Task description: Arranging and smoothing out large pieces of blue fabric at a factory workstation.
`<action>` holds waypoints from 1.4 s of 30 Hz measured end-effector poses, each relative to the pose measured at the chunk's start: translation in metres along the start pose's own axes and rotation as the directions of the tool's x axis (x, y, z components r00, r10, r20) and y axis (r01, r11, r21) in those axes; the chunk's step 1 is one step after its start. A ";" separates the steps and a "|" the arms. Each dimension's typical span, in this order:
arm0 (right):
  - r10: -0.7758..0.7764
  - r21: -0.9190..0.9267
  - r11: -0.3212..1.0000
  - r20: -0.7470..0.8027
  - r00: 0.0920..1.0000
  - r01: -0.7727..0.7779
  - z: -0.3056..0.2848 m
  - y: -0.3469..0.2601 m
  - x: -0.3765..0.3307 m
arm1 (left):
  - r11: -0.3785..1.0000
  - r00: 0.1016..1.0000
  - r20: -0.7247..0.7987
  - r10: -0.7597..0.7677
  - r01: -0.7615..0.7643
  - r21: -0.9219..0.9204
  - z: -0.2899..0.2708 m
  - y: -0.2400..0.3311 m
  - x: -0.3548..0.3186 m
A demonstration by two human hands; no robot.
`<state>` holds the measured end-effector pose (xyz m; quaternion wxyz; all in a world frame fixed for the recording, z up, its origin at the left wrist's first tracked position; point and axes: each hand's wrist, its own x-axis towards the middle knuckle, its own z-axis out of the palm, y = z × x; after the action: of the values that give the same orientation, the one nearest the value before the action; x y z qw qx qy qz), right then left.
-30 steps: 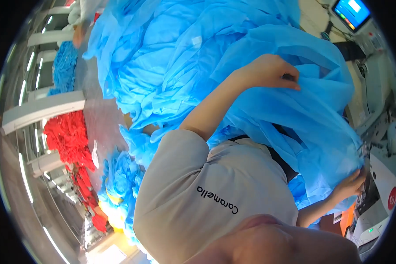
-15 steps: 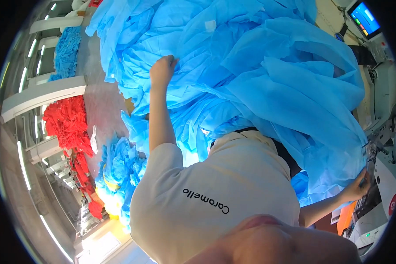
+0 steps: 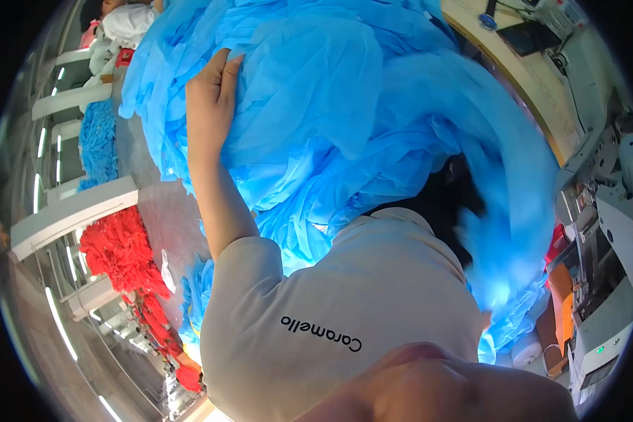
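A big heap of thin blue fabric (image 3: 302, 91) fills the upper middle. My left hand (image 3: 214, 88) is closed at the heap's upper left, thumb and fingers pinching an edge of the cloth. From there the fabric runs across to the right, where a blurred length of it (image 3: 517, 183) hangs down beside my body. Only a smeared sliver of my right hand (image 3: 485, 321) shows at the edge of my pale shirt, next to that hanging cloth, so its fingers are hidden.
A sewing machine (image 3: 619, 190) stands at the right, beside a pale tabletop (image 3: 513, 49) holding a dark flat device (image 3: 529, 38). Red fabric (image 3: 123, 250) and another blue pile (image 3: 100, 141) lie to the left. Someone in white (image 3: 130, 22) is at the upper left.
My left hand has moved up and left with the cloth. My right hand has come away from the machine toward my body, and the fabric on the right has swung off the machine side.
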<state>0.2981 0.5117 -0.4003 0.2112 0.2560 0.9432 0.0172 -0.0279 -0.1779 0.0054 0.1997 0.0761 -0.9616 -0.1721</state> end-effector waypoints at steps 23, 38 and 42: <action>-0.776 0.869 -0.437 -0.494 0.392 0.230 -0.372 -0.477 0.014 | 0.980 0.973 0.118 -0.198 0.195 0.041 0.051 -0.040 -0.189; -0.361 0.936 -0.251 -0.327 0.873 0.247 -0.356 -0.275 -0.009 | 0.483 0.308 0.376 0.874 -0.636 -0.601 0.163 0.247 -0.021; -0.539 0.910 -0.397 -0.128 0.833 -0.117 -0.356 -0.257 0.004 | 0.644 0.036 0.680 0.733 -0.359 -0.676 0.162 0.286 -0.018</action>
<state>0.0277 0.3179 -0.1137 0.0947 0.1103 0.5054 -0.8506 -0.1006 0.1408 -0.0370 -0.3337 -0.4523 -0.7906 -0.2430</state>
